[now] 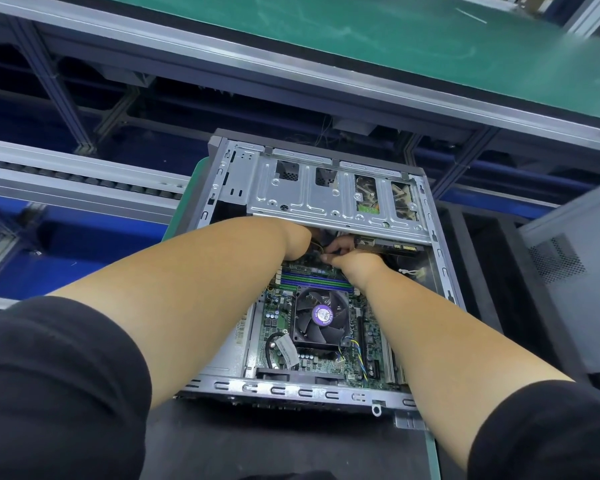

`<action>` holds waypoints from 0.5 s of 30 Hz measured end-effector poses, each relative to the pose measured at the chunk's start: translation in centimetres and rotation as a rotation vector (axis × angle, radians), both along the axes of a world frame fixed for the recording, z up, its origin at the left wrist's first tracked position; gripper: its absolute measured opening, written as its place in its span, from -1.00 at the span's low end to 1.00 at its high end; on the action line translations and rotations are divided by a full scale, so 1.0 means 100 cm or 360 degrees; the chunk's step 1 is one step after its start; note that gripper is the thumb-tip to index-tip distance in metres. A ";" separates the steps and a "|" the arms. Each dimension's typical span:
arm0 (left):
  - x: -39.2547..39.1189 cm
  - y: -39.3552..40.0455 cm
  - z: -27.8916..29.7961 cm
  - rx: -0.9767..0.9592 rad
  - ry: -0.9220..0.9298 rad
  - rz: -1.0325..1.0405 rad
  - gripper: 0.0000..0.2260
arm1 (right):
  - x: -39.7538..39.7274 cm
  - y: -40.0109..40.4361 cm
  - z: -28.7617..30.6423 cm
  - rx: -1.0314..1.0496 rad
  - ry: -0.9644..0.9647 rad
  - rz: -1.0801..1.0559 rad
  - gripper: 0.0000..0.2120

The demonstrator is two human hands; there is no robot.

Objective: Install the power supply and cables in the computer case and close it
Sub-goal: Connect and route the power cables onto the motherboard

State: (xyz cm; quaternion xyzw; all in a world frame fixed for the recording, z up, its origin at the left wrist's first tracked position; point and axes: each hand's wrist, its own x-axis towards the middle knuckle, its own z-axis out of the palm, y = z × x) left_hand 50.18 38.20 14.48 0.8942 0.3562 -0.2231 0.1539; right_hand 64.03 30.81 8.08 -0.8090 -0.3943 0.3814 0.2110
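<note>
An open grey computer case (440, 258) lies flat in front of me, its motherboard (278, 317) and black CPU fan (321, 317) exposed. Both my arms reach into it, under the edge of the silver drive cage (305, 188). My left hand (300, 239) is mostly hidden beneath that cage, beside yellow and black cables (317, 244). My right hand (352, 256) has its fingers curled around a dark cable connector just above the memory slots. The power supply itself is not visible.
A grey side panel (575, 282) leans at the right. A green conveyor belt (378, 39) runs across the back, with aluminium rails (66, 174) and blue bins at the left. A loose white connector (418, 271) lies inside the case at the right.
</note>
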 end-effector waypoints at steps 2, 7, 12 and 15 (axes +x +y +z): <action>-0.001 0.000 0.000 0.0006 -0.0042 0.0008 -0.86 | 0.001 0.000 0.000 0.0030 -0.0004 -0.0001 -0.77; -0.001 0.001 0.000 0.0020 -0.0051 0.0006 -0.90 | -0.002 0.000 0.002 0.0045 -0.0043 -0.0032 -0.75; 0.000 0.001 0.000 0.0011 -0.0023 -0.0047 -0.89 | -0.008 0.002 0.007 0.0041 -0.0164 0.0008 -0.73; 0.002 -0.001 0.002 -0.0003 -0.0015 -0.0097 -0.88 | -0.010 0.002 0.011 0.0005 -0.0175 0.0051 -0.83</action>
